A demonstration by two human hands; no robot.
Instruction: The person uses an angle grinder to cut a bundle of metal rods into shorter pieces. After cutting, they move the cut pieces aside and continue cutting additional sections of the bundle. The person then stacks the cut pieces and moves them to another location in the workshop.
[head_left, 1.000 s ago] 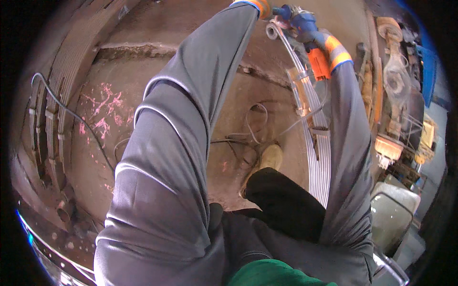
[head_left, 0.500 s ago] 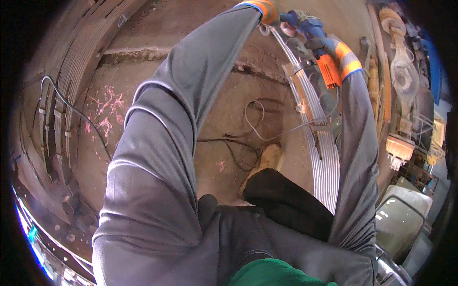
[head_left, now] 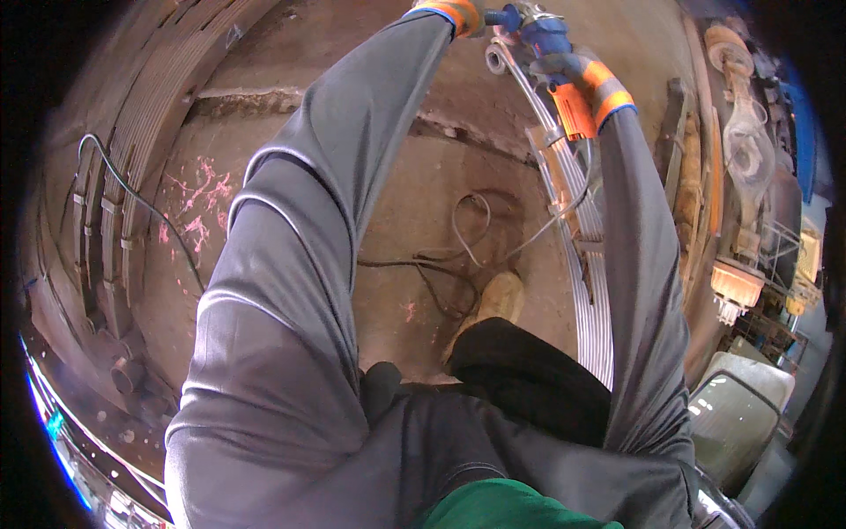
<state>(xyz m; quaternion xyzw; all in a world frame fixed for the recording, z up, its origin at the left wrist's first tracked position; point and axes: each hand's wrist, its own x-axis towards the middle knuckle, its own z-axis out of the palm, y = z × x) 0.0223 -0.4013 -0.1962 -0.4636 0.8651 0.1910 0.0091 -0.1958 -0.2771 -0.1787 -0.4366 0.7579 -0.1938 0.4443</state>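
Observation:
A blue and orange angle grinder (head_left: pixel 546 37) is held far out at the top of the view, above the end of a leaf spring pack (head_left: pixel 596 309). My left hand (head_left: pixel 462 14), in a glove with an orange cuff, is closed around its blue side handle, partly cut off by the picture's edge. Around the grinder's body is my right hand (head_left: pixel 564 67), gloved in dark grey with orange and light bands. The orange rear of the tool points back toward me. At the spring's far end shows a rolled eye (head_left: pixel 497 59), close to the grinder head; the disc's contact cannot be made out.
A power cord (head_left: pixel 539 231) runs from the grinder to loops on the stained floor. My boot (head_left: pixel 500 300) stands beside the spring. More leaf springs (head_left: pixel 132 150) lie at left, with a dark cable across them. At right are an axle-like part (head_left: pixel 745 141) and a chair (head_left: pixel 738 414).
Both hands have carried the grinder farther away and a little left, toward the spring's far end. The eye there is now more visible, and the cord has shifted along.

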